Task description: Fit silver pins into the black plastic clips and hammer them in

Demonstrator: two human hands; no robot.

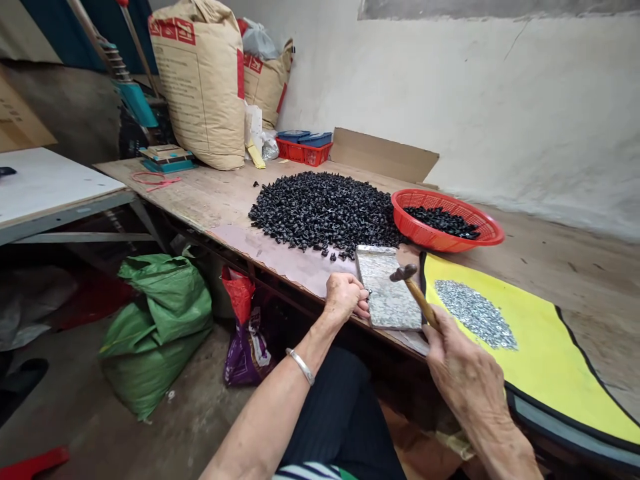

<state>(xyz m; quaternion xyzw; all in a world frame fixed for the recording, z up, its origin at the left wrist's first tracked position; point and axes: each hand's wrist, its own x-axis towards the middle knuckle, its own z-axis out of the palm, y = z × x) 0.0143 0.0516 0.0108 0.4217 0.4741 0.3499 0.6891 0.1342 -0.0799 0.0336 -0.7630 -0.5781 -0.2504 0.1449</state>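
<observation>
Fingers (450,343) of the right hand (465,373) close around a wooden-handled hammer (419,300), its handle slanting up-left and its head over a scuffed metal plate (390,287). Fingers (359,297) of the left hand (344,297) curl around a tiny metal piece (369,292) at the plate's edge. Beyond the plate, a red plastic basket (450,230) holds black parts, beside a larger heap of them (320,210) on the counter (175,193).

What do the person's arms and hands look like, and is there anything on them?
Both forearms are bare, with no sleeves in view. The left hand and right hand wear no gloves. A silver bangle circles the left wrist.
</observation>
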